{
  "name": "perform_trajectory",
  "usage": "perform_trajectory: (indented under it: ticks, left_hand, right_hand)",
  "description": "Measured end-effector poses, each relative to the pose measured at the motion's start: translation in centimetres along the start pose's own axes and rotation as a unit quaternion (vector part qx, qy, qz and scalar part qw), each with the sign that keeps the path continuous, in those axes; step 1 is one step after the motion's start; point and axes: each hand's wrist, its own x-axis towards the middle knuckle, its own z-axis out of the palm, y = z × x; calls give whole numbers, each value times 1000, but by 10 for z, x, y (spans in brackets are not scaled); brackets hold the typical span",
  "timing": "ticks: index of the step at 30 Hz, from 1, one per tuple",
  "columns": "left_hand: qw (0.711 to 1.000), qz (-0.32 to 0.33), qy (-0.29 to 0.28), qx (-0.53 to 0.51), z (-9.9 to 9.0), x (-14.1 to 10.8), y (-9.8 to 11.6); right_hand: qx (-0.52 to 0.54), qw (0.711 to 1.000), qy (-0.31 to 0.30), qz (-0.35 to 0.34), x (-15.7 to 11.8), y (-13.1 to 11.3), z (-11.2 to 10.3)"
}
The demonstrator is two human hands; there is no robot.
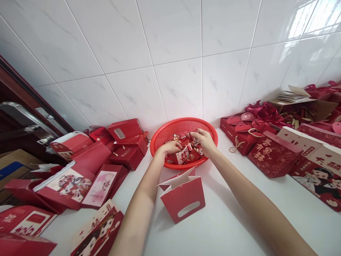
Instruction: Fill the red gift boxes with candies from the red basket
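Can't make out a firm grip by left hand [172, 147] or right hand [204, 139], fingertips partly lost among wrapped packets [182, 156]. Can't read most of their print, too small. Can't see the buried lower packets, nor the floor of the open box [181, 197], hidden behind its near wall. Lose forearms [144, 199] at bottom edge, dark door [16, 87] at left, cartoon-printed box [319, 183] at right. Can't identify contents of brown carton [323, 107].

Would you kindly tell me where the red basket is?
The red basket stands just right of centre in the head view, between the tiled wall and an open red box.
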Motion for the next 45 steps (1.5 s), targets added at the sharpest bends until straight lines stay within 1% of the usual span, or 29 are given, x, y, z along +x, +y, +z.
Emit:
perform_trajectory:
  ticks: [3,4,7,9,11,12,17,22,24,26,28,31,33,35,37,40,43,45]
  left_hand:
    - [996,8,-75,-43,2,-8,13]
    - [994,18,-90,-59,3,-10,18]
    - [986,61,-115,-101,3,-13,26]
    - [982,95,-121,-113,3,-13,27]
    - [982,109,-105,-113,3,-13,26]
    - [984,105,-91,-111,3,-13,26]
    - [993,65,-25,-90,4,-8,23]
    - [997,42,55,-26,2,1,17]
    - [997,33,71,17,1,3,14]
    - [996,13,49,68,1,3,10]
    - [993,-16,-14,117,3,1,9]
    - [976,-50,-127,167,5,-5,12]
    - [965,-53,-178,183,6,-9,17]
    - [958,-45,-209,189,6,-11,21]
    - [955,-38,-225,191,6,-12,23]
    - [956,-34,-221,191,8,-12,19]
    - [965,-23,-195,171,10,-10,12]
    - [977,0,-160,138,9,-7,9]
  right_hand:
    - [0,1000,5,0,0,0,0]
    - [1,1000,7,2,0,-1,-1]
    - [3,1000,12,10,0,-1,-1]
    - [5,1000,14,10,0,-2,-1]
    - [8,1000,15,10,-1,-3,0]
    - [9,1000,15,9,-1,-2,0]
    - [10,1000,19,9,1,-1,0]
    - [10,1000,24,12,1,-1,-1]
    - [11,999,27,13,1,-1,0]
    - [9,999,31,17,0,-2,0]
    - [7,999,34,23,1,-2,0]
    - [2,999,33,27,1,-2,0]
    - [2,999,31,26,2,-1,0]
    - [4,999,30,23,2,-1,-1]
    - [6,999,32,23,2,-1,-1]
    - [10,999,33,24,1,-1,0]
    - [18,999,33,23,1,-2,0]
    - [24,999,34,20,1,-2,0]
